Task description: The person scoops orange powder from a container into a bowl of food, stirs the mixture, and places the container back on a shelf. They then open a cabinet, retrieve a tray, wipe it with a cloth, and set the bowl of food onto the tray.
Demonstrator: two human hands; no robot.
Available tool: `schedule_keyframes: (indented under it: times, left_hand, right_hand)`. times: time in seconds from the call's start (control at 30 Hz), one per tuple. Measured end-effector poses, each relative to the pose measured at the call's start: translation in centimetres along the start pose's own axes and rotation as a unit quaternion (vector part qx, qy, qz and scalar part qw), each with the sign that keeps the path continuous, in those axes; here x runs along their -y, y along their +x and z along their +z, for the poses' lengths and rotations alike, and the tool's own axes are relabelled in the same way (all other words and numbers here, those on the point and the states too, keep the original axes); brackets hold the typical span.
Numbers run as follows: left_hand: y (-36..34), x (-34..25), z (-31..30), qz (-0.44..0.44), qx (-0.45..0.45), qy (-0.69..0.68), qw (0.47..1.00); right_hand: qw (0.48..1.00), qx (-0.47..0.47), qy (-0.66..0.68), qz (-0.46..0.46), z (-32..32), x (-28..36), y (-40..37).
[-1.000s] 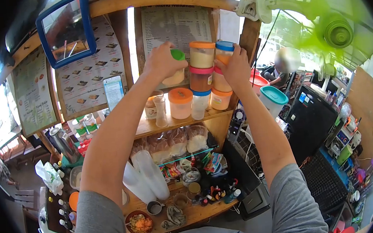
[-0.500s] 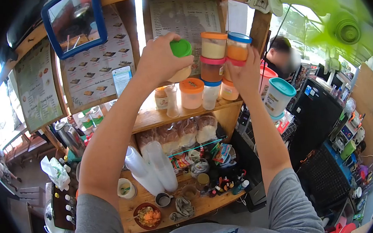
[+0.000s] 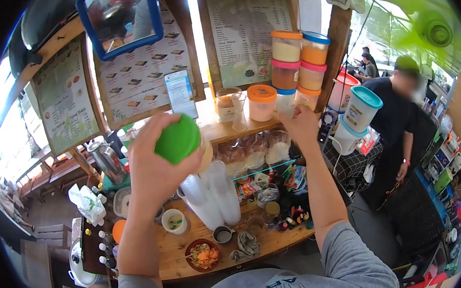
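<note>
Above the wooden counter point(image 3: 169, 265), the left hand point(image 3: 148, 169) grasps a round plastic tub with a bright green lid point(image 3: 179, 140), in front of the wooden shelf point(image 3: 227, 132) and apart from it. Fingers and thumb spread around the lid's sides, probably because it is too broad for a pinch; the lid tilts towards the wearer. The right hand point(image 3: 304, 130) is near the shelf's front edge with its fingers bent, by the clear container with a blue lid point(image 3: 284, 102); whether it grips or touches anything cannot be told.

Behind it, tubs with orange, pink and blue lids stand in two close columns beside the wooden post point(image 3: 337, 49), the broad lids seemingly serving as level bases for those above. The squat orange-lidded tub point(image 3: 262, 104) stands left of the columns, then the hourglass-shaped clear glass point(image 3: 239, 113).

The post bounds the shelf's right side, leaving little sideways room there. Between the hands, open air lies before the shelf edge, though the tall stacks of clear plastic cups point(image 3: 226, 198) rise below the held tub.
</note>
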State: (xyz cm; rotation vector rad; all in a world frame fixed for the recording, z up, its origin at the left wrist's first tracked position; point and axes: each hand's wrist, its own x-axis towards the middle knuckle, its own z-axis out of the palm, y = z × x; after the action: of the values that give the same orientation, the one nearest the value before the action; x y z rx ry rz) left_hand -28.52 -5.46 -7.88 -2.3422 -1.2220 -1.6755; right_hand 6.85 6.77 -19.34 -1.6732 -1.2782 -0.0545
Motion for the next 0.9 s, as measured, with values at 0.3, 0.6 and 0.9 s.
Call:
schedule_keyframes:
  times: [0.3,0.6,0.9]
  left_hand:
    - [-9.2,1.7,-5.9,-0.082,0.065,0.057,0.993]
    - [-12.9,2.1,-9.5,-0.118,0.071,0.059,0.989]
    - [-15.5,3.5,-10.7,-0.12,0.063,0.088,0.987]
  right_hand:
    - [0.971,0.035,0.199,-0.131,-1.5,10.8,1.2]
    - [0.967,0.216,-0.084,-0.105,4.4,17.5,8.9]
    - [0.943,0.264,-0.122,-0.163,5.4,15.7,9.6]
